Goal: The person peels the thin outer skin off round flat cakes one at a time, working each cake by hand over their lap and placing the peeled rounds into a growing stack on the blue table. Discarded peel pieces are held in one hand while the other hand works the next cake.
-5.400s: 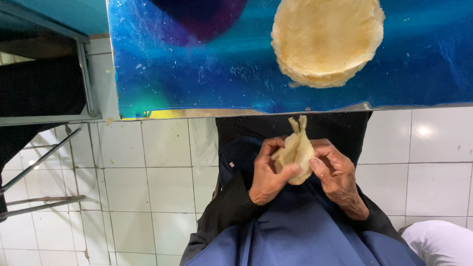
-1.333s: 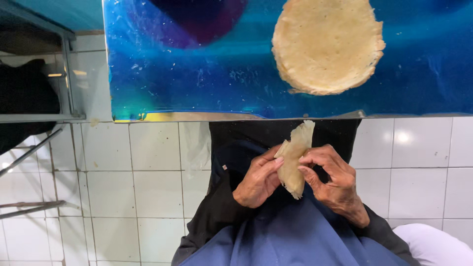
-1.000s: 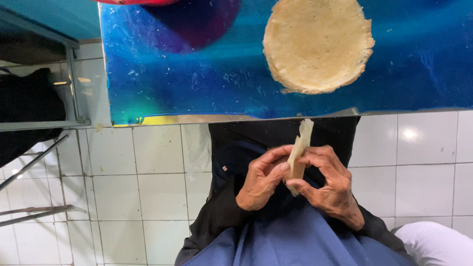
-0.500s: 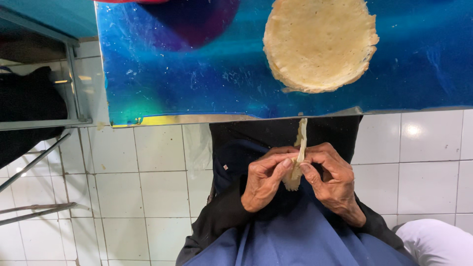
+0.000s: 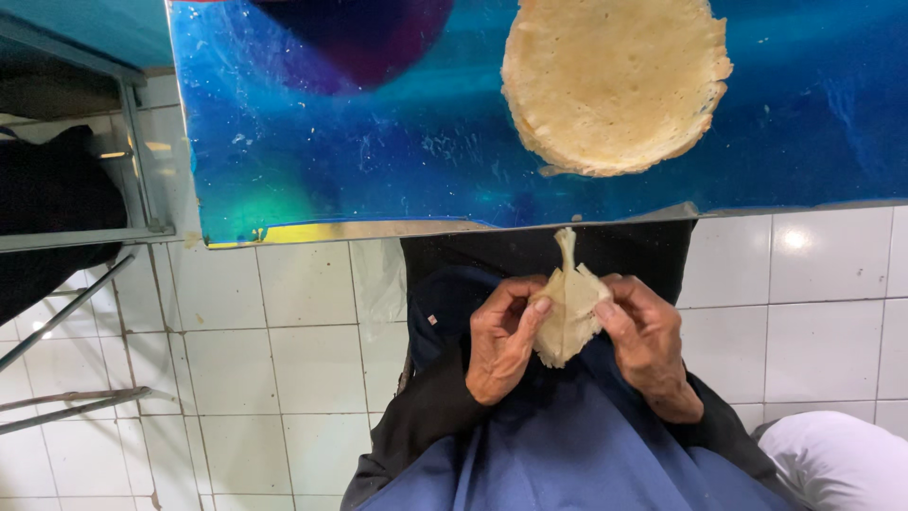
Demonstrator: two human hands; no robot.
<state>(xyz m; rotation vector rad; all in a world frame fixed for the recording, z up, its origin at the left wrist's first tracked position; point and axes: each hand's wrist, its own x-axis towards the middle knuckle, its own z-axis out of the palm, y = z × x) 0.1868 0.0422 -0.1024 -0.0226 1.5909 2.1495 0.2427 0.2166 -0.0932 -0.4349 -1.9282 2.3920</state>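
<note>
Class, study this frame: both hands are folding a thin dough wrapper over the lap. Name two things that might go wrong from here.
1. The folded wrapper is pinched only at fingertips by the left hand and right hand; its thin twisted tip may tear.
2. It is held over the lap, off the blue table, so a slip could drop it onto the blue apron or tiled floor.

A single camera, worn on the person's head, looks steeply down from close above. The blue table [image 5: 378,142] crosses the top of the view, the white tiled floor [image 5: 284,378] fills the lower part, and the lap sits near the bottom middle.
</note>
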